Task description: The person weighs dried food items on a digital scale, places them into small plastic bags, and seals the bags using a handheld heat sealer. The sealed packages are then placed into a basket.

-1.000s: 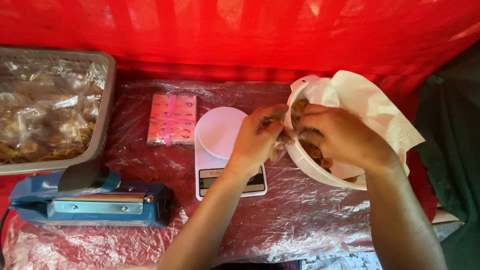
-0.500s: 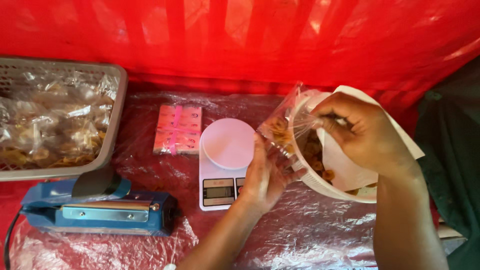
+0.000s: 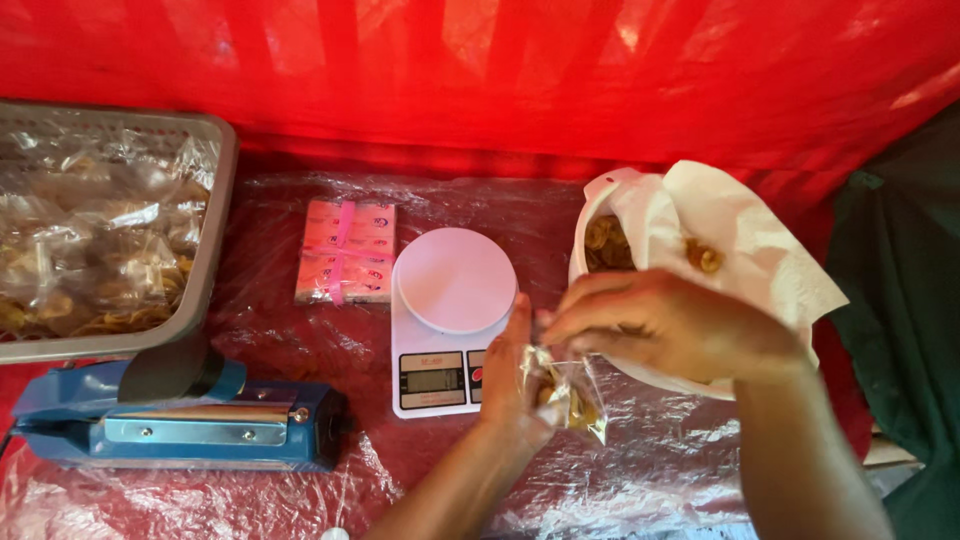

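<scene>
The table [image 3: 300, 500], covered in clear plastic sheet over red, carries all items. Far to the left of the grip stands a grey basket [image 3: 215, 250] filled with packed clear bags of chips; just below it lies a blue heat sealer [image 3: 180, 425]. Directly behind and to the right of the hands sits a white bowl [image 3: 590, 215] lined with white paper [image 3: 740, 230], holding loose chips. Immediately left of the grip is a white kitchen scale [image 3: 450, 320], platform bare; beyond it, a pink banded packet stack [image 3: 345, 250]. The left hand [image 3: 515, 385] is closed around a small clear bag [image 3: 570, 400] of chips, supporting it from the left side. The right hand [image 3: 670, 325] pinches the bag's top edge from above. The bag hangs just right of the scale, above the table.
</scene>
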